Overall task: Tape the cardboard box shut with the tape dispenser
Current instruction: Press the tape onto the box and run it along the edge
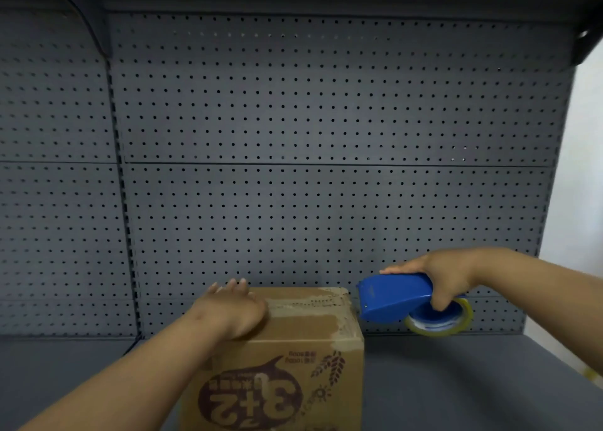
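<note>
A brown cardboard box [303, 342] with an upside-down "3+2" print on its near face stands on the grey shelf, its top flaps closed and showing torn old tape marks. My left hand [236, 310] lies flat on the left part of the box top, fingers spread. My right hand [440, 277] holds a blue tape dispenser [391, 297] in the air just right of the box's far right corner. The dispenser's nose points at that corner, a small gap apart. A roll of clear yellowish tape [440, 323] sits in the dispenser under my hand.
A grey pegboard back wall [326, 137] rises behind the box. The grey shelf surface [456, 381] extends to the right and left of the box. Another shelf hangs overhead. A pale wall [584, 169] lies beyond the shelf's right end.
</note>
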{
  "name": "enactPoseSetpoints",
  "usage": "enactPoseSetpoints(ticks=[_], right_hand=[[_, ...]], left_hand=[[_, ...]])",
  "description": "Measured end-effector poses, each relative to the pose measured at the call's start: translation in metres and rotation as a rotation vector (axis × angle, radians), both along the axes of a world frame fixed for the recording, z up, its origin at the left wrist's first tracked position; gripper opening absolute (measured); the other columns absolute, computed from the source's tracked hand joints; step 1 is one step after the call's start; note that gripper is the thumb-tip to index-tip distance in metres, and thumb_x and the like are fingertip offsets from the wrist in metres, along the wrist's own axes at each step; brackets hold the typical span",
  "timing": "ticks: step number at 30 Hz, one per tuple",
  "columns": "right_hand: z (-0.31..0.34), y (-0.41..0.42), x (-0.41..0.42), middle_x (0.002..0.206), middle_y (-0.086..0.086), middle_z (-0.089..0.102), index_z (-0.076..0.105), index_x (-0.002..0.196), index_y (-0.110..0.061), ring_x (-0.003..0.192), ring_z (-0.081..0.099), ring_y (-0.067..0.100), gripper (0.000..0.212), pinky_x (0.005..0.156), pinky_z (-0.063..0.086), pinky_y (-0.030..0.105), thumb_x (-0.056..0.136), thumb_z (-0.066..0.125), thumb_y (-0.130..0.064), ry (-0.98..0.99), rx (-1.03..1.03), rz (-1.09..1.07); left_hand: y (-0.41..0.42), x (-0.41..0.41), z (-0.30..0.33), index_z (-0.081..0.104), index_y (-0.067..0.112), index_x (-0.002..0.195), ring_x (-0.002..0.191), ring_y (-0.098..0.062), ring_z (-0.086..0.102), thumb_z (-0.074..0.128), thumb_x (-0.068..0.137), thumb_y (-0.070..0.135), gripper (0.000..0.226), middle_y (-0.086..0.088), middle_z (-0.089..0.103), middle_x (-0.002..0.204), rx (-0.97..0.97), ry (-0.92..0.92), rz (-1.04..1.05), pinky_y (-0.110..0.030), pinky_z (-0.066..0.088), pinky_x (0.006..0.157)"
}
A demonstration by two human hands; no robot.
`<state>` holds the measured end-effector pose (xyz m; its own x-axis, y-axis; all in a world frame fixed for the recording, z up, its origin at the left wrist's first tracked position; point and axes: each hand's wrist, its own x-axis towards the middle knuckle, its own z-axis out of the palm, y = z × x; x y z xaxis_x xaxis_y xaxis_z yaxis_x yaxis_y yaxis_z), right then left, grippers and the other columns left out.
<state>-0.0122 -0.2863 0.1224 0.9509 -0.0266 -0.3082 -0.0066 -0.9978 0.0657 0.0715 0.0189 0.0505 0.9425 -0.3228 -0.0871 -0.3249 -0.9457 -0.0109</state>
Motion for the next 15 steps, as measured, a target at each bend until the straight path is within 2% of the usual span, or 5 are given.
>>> enactPoseSetpoints(ticks=[2, 4, 8, 12, 15], right_hand=[[-0.001, 0.001, 0.002, 0.099, -0.016, 0.051, 0.018, 0.135, -0.060, 0.067, 0.048, 0.002, 0.089, 0.058, 0.040, 0.016, 0.071, 0.062, -0.015, 0.004, -0.003, 0.015], [-0.002, 0.002, 0.004, 0.107, -0.010, 0.052, 0.019, 0.136, -0.059, 0.067, 0.048, 0.003, 0.089, 0.057, 0.040, 0.017, 0.072, 0.062, -0.015, 0.007, 0.004, 0.030], [-0.001, 0.001, 0.005, 0.114, -0.008, 0.053, 0.019, 0.136, -0.058, 0.073, 0.051, 0.009, 0.089, 0.060, 0.042, 0.019, 0.072, 0.063, -0.015, 0.012, 0.012, 0.040], [-0.003, -0.002, 0.006, 0.096, -0.015, 0.052, 0.020, 0.137, -0.057, 0.067, 0.050, 0.007, 0.086, 0.056, 0.041, 0.018, 0.075, 0.062, -0.014, 0.043, 0.013, 0.020], [-0.002, -0.005, 0.005, 0.097, -0.005, 0.056, 0.019, 0.138, -0.056, 0.062, 0.050, 0.009, 0.087, 0.056, 0.042, 0.020, 0.075, 0.061, -0.013, 0.063, 0.013, 0.003]], left_hand=[[-0.021, -0.008, 0.004, 0.002, 0.010, 0.148, 0.145, -0.022, -0.008, 0.013, 0.094, 0.040, 0.063, -0.008, -0.012, 0.157, 0.027, -0.091, 0.028, -0.040, -0.004, 0.118], [-0.048, -0.022, 0.007, -0.001, 0.015, 0.148, 0.145, -0.022, -0.010, 0.014, 0.095, 0.040, 0.061, -0.005, -0.014, 0.157, -0.050, -0.148, -0.105, -0.042, -0.005, 0.118], [-0.093, -0.039, -0.001, 0.001, 0.031, 0.148, 0.145, -0.020, -0.006, 0.012, 0.096, 0.044, 0.055, 0.006, -0.009, 0.158, -0.133, -0.054, -0.314, -0.049, -0.005, 0.116], [-0.099, -0.030, -0.022, 0.000, 0.039, 0.146, 0.145, -0.020, -0.008, 0.009, 0.093, 0.052, 0.055, 0.009, -0.008, 0.158, -0.099, 0.060, -0.253, -0.060, -0.007, 0.112], [-0.098, -0.030, -0.023, 0.000, 0.042, 0.145, 0.145, -0.019, -0.008, 0.007, 0.093, 0.054, 0.055, 0.011, -0.008, 0.157, -0.091, 0.074, -0.254, -0.060, -0.008, 0.111]])
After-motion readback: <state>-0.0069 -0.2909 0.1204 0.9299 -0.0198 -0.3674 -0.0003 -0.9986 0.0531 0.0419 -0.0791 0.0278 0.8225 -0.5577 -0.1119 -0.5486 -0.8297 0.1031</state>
